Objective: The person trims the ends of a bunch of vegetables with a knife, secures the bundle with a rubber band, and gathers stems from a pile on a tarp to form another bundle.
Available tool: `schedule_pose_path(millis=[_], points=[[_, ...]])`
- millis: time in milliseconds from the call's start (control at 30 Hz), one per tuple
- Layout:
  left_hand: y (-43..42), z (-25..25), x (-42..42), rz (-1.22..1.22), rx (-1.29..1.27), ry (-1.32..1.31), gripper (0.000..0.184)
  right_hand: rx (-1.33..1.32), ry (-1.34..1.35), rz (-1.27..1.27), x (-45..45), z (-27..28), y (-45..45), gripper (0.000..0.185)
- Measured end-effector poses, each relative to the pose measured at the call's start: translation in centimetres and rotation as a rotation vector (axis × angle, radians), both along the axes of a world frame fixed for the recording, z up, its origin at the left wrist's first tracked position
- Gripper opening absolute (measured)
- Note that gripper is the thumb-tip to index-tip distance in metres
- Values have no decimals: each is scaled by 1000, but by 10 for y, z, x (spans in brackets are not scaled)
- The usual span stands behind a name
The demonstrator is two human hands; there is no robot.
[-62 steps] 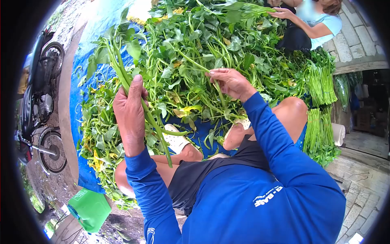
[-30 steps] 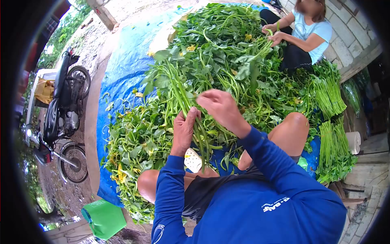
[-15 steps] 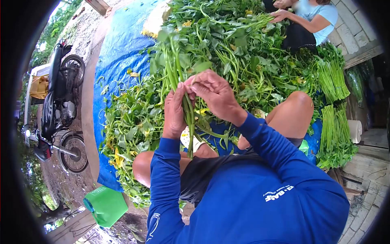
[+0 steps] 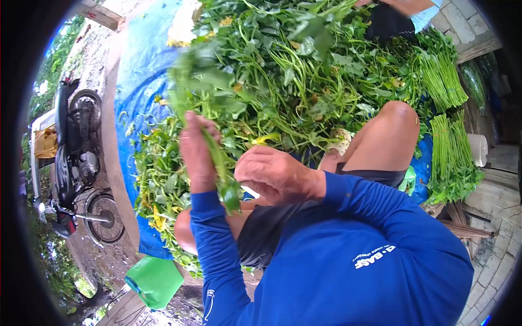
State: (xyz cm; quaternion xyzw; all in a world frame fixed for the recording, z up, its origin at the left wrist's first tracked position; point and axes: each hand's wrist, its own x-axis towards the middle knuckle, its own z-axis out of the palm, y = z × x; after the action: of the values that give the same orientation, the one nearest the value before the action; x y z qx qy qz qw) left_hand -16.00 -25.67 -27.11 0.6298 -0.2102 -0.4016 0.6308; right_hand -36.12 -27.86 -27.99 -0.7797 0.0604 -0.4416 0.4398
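My left hand (image 4: 198, 149) is closed round a bunch of green leafy stems (image 4: 217, 157), whose leafy tops are blurred above it and whose lower ends hang below. To its right, my right hand (image 4: 266, 173) has its fingers curled, near the lower part of the bunch; whatever it may hold is hidden. Beyond both hands spreads a large heap of leafy greens (image 4: 283, 92) on a blue tarp (image 4: 136, 81).
Tied bundles of stems (image 4: 448, 146) lie at the right beside a white roll (image 4: 478, 150). A green container (image 4: 155, 281) stands lower left, a motorcycle (image 4: 68, 157) at the left. A co-worker's arm (image 4: 405, 5) shows at the top right.
My left hand has moved left with the bunch. My right hand has come away from the stems' middle and dropped lower. The co-worker is now mostly out of view.
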Motion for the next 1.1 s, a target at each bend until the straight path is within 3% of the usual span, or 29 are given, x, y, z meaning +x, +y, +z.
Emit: schedule_pose_path(millis=[100,167,200,233,267,300,367,500,667,800,867,933,1033,1067,1100], points=[[12,10,27,120,-27,-68,41,254,279,-21,-43,-18,-1,13],[17,13,38,156,-101,-2,39,229,856,46,-63,-62,-17,23],[16,16,35,188,-120,-7,39,157,1316,150,-67,-66,-35,25],[14,20,31,219,-141,-12,39,226,1435,96,-59,-100,-51,27],[12,23,27,219,-160,-15,38,54,1143,-124,-61,-154,-63,29],[11,23,25,213,-140,-24,37,340,951,-309,-50,-159,-77,29],[7,23,24,202,-112,-54,36,391,830,-582,-30,-226,-118,26],[2,25,22,165,-87,-8,33,539,1114,-773,5,-250,-160,29],[2,28,18,159,-54,-35,30,562,1152,-662,11,-249,-176,32],[-1,34,17,189,-11,-71,29,506,988,-631,8,-222,-171,38],[-1,31,19,183,-10,-67,28,568,758,-546,0,-207,-171,42],[-2,28,18,166,-11,-70,28,662,540,-487,-1,-180,-168,49],[-3,27,14,146,-15,-73,27,772,526,-409,-5,-140,-167,49],[-4,28,12,143,-15,-67,27,685,585,-456,-7,-126,-166,42],[-4,27,9,140,-16,-61,27,777,528,-379,-9,-110,-164,39]])
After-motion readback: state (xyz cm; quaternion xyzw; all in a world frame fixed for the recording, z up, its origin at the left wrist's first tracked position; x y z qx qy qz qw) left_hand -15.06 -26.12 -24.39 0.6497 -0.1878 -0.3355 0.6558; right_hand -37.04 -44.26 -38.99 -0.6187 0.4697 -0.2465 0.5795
